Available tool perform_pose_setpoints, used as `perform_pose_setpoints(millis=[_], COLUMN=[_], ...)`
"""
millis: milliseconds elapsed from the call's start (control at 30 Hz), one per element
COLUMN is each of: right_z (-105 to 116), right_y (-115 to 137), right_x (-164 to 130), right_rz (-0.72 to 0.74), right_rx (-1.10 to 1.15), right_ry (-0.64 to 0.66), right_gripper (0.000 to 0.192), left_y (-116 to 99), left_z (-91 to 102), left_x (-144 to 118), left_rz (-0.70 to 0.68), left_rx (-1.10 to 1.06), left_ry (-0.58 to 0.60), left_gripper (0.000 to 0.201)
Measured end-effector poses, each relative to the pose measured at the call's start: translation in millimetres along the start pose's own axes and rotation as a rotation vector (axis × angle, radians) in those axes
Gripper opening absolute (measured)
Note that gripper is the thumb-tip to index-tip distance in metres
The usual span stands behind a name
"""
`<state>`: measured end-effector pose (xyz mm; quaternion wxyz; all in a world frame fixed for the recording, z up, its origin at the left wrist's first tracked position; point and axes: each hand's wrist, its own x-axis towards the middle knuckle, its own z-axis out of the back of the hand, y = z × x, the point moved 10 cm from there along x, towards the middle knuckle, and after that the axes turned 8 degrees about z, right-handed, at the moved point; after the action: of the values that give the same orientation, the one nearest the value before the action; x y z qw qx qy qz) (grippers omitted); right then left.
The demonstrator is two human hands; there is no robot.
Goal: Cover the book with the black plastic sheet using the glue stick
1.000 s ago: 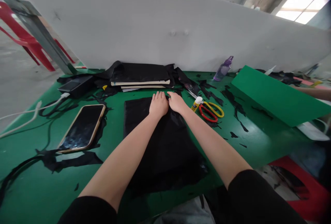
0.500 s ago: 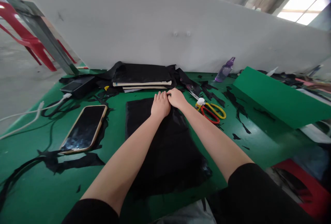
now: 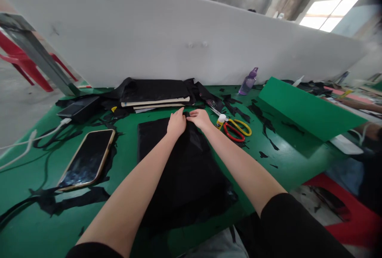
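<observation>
A black cloth sheet (image 3: 182, 170) lies flat on the green table (image 3: 125, 158) in front of me. My left hand (image 3: 176, 123) and my right hand (image 3: 199, 118) meet at its far edge, fingertips pinching and lifting a small fold of the black cloth between them. Both forearms stretch over the sheet. Just right of my right hand lie a glue stick (image 3: 221, 121) and scissors with red and yellow handles (image 3: 237, 129).
A phone (image 3: 87, 158) lies left of the cloth among black scraps and cables. Flat boards wrapped in black cloth (image 3: 155, 93) are stacked behind it, against a white partition. A purple bottle (image 3: 248, 81) and a green board (image 3: 304, 107) lie to the right, with another person's arm (image 3: 355, 105) beyond.
The hands went from pressing flat on the far edge to pinching up a small fold there. My view has shifted slightly; the arms have hardly moved.
</observation>
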<state>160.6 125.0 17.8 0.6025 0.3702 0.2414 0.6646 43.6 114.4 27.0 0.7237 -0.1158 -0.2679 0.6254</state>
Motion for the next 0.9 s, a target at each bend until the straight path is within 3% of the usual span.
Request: perform_pose_setpoints(millis=[267, 500, 900], right_z=[16.1, 25.0, 30.9], right_y=[8.1, 15.9, 27.6], right_x=[-14.6, -35.1, -59.2], right_rz=[-0.033, -0.04, 0.07], right_rx=[-0.011, -0.003, -0.003], right_ry=[0.004, 0.002, 0.04], right_gripper=[0.027, 0.042, 0.028], left_y=[-1.1, -0.9, 5.4], left_z=[-2.5, -4.6, -15.9], left_x=[24.3, 42.2, 50.9], left_rz=[0.054, 0.118, 0.203], left_rx=[-0.041, -0.035, -0.067], left_ry=[0.011, 0.025, 0.074], left_gripper=[0.029, 0.045, 0.05])
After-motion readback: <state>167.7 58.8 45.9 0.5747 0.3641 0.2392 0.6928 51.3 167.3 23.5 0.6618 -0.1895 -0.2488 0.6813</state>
